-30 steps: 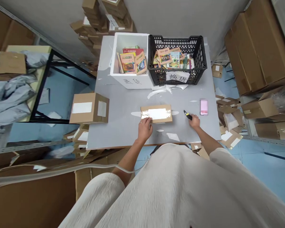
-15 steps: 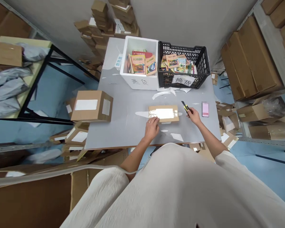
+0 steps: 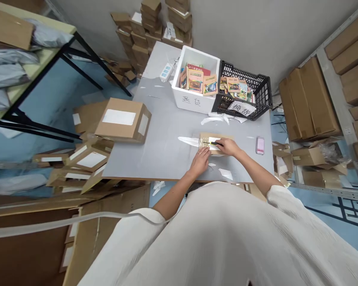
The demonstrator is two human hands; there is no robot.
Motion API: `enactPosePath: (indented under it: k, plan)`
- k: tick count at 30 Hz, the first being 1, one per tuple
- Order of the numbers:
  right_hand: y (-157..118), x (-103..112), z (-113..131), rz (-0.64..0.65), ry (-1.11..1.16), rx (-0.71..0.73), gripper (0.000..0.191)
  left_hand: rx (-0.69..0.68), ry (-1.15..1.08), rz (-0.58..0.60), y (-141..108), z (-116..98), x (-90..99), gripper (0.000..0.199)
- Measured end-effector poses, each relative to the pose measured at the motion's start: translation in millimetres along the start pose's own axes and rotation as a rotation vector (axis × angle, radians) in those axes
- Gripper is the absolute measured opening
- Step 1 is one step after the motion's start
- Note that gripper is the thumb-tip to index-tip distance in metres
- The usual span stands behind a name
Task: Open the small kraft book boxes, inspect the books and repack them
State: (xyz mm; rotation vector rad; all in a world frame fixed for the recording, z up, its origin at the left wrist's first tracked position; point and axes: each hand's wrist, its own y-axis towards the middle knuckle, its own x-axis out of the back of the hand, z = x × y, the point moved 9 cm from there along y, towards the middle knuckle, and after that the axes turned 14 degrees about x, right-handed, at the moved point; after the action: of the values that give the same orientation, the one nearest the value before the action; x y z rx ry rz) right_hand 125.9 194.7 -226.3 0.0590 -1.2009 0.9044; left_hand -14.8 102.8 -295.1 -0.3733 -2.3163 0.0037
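Note:
A small cardboard box [image 3: 226,136] with a white label and clear tape lies on the grey table [image 3: 164,155]. My left hand [image 3: 200,161] rests on the near left edge of the box, its fingers apart. Closed round the handle of a black and yellow utility knife [image 3: 211,143], my right hand [image 3: 227,146] is above the box. The knife's blade points left, over the taped left part of the box. Whether the blade touches the tape cannot be made out.
Behind the box stand a white bin [image 3: 193,104] and a black crate [image 3: 262,95], both with books. A larger carton [image 3: 119,117] sits at the table's left, a phone [image 3: 260,145] at its right. Paper scraps [image 3: 226,173] lie near the front edge.
My right hand has moved left with the knife, from beside the box to over it. My left hand remains at the box's near left edge. The camera view has shifted.

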Motion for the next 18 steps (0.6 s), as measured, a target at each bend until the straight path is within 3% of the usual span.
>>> enactPosePath:
  k: [18]
  plan:
    - [13, -1, 10, 0.054, -0.108, -0.025, 0.043, -0.032, -0.023, 0.003, 2, 0, -4.3, 0.071]
